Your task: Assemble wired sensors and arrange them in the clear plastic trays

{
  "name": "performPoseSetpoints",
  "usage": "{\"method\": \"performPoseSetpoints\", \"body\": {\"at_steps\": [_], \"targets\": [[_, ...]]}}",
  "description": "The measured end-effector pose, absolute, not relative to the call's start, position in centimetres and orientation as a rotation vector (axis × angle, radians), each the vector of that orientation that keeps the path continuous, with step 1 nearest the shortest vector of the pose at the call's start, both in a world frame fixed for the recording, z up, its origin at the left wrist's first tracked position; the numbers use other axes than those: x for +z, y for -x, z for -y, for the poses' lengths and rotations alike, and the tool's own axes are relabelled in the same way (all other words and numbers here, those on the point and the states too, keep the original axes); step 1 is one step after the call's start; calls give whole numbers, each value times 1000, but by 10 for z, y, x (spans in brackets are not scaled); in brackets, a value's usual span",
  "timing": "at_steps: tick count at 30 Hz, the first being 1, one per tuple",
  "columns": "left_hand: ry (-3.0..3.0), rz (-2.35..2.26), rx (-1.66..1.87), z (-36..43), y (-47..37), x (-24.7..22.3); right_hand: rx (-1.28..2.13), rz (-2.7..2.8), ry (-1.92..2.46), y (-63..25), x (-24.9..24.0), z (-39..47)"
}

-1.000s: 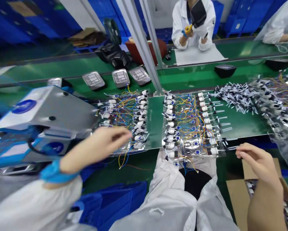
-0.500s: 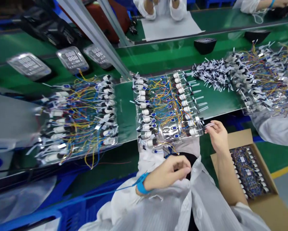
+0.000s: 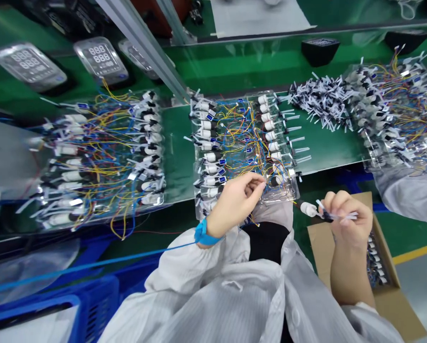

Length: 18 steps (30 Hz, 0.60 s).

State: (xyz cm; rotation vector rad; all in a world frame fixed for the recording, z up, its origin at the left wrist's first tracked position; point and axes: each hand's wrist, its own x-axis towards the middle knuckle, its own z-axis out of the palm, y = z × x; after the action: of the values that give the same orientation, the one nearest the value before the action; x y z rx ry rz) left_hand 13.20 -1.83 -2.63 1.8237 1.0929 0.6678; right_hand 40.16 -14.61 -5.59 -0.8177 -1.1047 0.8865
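Observation:
My right hand (image 3: 349,216) is closed on thin white strips at the dark end of a white cylindrical component (image 3: 309,209). This component hangs just off the near right corner of the clear plastic tray (image 3: 288,193). Over that tray's near edge is my left hand (image 3: 240,197), a blue wrist strap (image 3: 206,233) around its wrist. Its thumb and fingertips are pinched together among the wires; what they hold, if anything, is hidden. Rows of white cylinders (image 3: 206,125) line both sides of the tray, with yellow, blue and red wires (image 3: 238,124) between them.
Another wired tray (image 3: 102,143) lies left, one more (image 3: 395,109) right. A pile of white-and-black strip pieces (image 3: 322,100) is on the green bench (image 3: 181,152). Below right stands an open cardboard box (image 3: 395,305). A metal post (image 3: 142,45) rises behind; display units (image 3: 101,59) lie back left.
My right hand has drawn away from the tray to the lower right, bringing a white cylindrical component off it. My left hand has moved up from my lap over the tray. The view has shifted.

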Motion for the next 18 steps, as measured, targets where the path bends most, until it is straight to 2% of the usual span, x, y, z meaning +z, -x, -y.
{"method": "performPoseSetpoints", "body": {"at_steps": [4, 8, 18], "targets": [[-2158, -1122, 690, -5, -157, -38, 929, 1082, 843, -403, -56, 145], [-2306, -1033, 562, -24, -177, -53, 911, 1065, 854, -400, -54, 143], [-1953, -996, 676, -29, -169, -54, 879, 1069, 924, -370, -44, 110]]}}
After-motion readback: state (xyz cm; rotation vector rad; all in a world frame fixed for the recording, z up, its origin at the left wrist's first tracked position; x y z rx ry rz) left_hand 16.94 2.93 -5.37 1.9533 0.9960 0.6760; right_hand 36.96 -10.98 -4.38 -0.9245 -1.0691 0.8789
